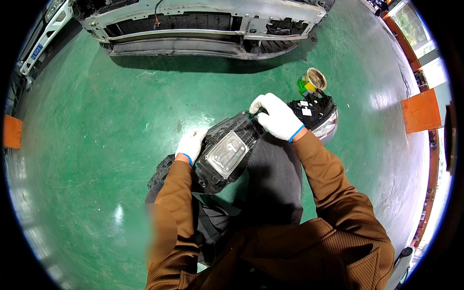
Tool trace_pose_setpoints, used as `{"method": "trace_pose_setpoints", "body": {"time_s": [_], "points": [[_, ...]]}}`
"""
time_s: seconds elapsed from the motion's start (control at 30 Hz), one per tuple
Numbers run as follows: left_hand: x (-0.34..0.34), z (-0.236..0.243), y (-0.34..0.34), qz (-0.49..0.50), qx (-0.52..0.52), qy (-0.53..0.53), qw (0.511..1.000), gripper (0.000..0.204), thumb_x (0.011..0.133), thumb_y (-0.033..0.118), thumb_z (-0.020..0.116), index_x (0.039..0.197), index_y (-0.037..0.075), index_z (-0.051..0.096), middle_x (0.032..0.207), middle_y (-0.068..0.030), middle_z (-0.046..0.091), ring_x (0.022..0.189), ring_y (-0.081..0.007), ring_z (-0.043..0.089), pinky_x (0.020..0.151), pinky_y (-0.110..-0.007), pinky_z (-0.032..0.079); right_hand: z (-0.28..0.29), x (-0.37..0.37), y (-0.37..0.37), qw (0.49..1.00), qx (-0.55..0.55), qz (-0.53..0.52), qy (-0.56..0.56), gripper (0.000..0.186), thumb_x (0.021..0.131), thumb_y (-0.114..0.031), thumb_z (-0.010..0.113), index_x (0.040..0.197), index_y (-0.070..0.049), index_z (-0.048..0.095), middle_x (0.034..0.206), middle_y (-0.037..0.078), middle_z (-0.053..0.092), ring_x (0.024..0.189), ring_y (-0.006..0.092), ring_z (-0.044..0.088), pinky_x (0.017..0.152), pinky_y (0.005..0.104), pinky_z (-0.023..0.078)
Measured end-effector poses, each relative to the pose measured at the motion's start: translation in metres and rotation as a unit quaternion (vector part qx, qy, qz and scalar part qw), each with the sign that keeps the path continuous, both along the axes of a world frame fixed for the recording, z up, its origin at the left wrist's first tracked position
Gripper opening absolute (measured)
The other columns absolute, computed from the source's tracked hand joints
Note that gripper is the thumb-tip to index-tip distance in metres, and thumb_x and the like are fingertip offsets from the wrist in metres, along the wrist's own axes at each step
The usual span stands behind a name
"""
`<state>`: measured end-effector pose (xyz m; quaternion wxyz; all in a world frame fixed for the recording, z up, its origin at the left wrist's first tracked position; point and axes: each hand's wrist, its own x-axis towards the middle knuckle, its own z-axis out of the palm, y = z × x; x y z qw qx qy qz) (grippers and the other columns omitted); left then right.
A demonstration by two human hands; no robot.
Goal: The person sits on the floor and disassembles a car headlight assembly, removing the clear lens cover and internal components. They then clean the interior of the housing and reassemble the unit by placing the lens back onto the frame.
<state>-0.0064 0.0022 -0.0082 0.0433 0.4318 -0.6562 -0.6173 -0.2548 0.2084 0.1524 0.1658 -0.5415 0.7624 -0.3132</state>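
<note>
A black car headlamp unit [232, 150] with a silver square plate on its back lies across my knees above the green floor. My left hand [191, 144], in a white glove, grips the unit's left edge. My right hand [277, 116], also gloved, is closed on a small tool with a greenish handle and presses it onto the unit's upper right part. The tool's tip is hidden under my fingers. The lamp's clear lens [326, 126] shows at the right end.
An open green and yellow tin can [311, 81] stands on the floor just beyond the headlamp. The stripped front of a car [203, 29] spans the top. Orange posts [420, 111] stand at the right, another orange post [11, 131] at the left.
</note>
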Motion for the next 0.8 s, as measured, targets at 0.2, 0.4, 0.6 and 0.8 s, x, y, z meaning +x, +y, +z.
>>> {"method": "trace_pose_setpoints", "body": {"time_s": [0.2,0.4,0.6,0.8], "points": [[0.0,-0.004,0.0,-0.01,-0.036,0.001,0.999,0.052,0.106,0.045,0.069,0.12,-0.005,0.077,0.106,-0.01,0.077,0.095,-0.0164,0.065,0.09,-0.033,0.052,0.001,-0.008,-0.003,0.973,0.15,-0.176,-0.022,0.042,0.107,-0.044,0.065,0.113,-0.002,0.067,0.103,0.027,0.077,0.099,0.0503,0.073,0.09,0.053,0.057],[0.001,-0.005,-0.002,-0.012,-0.023,-0.006,1.0,0.053,0.106,0.044,0.069,0.123,-0.005,0.077,0.109,-0.011,0.078,0.098,-0.0178,0.066,0.092,-0.034,0.052,0.005,0.005,-0.001,1.0,-0.01,-0.009,-0.004,0.028,0.103,-0.029,0.068,0.113,-0.003,0.067,0.106,0.022,0.076,0.103,0.0422,0.073,0.093,0.0478,0.057],[0.0,-0.007,-0.001,-0.014,-0.016,-0.001,1.0,0.055,0.106,0.044,0.069,0.125,-0.007,0.076,0.113,-0.0155,0.078,0.102,-0.0219,0.068,0.095,-0.035,0.052,0.005,0.004,-0.005,0.996,0.028,-0.086,-0.009,0.033,0.105,-0.035,0.066,0.116,-0.004,0.069,0.104,0.024,0.077,0.099,0.0453,0.073,0.091,0.0501,0.057],[0.001,-0.013,-0.004,-0.014,-0.025,-0.012,1.0,0.05,0.108,0.042,0.068,0.123,-0.005,0.076,0.105,-0.0079,0.076,0.094,-0.0162,0.064,0.089,-0.033,0.052,0.004,0.004,-0.001,0.997,0.002,-0.053,-0.052,0.031,0.104,-0.031,0.068,0.116,-0.003,0.07,0.105,0.023,0.077,0.101,0.041,0.075,0.092,0.0445,0.058]]}}
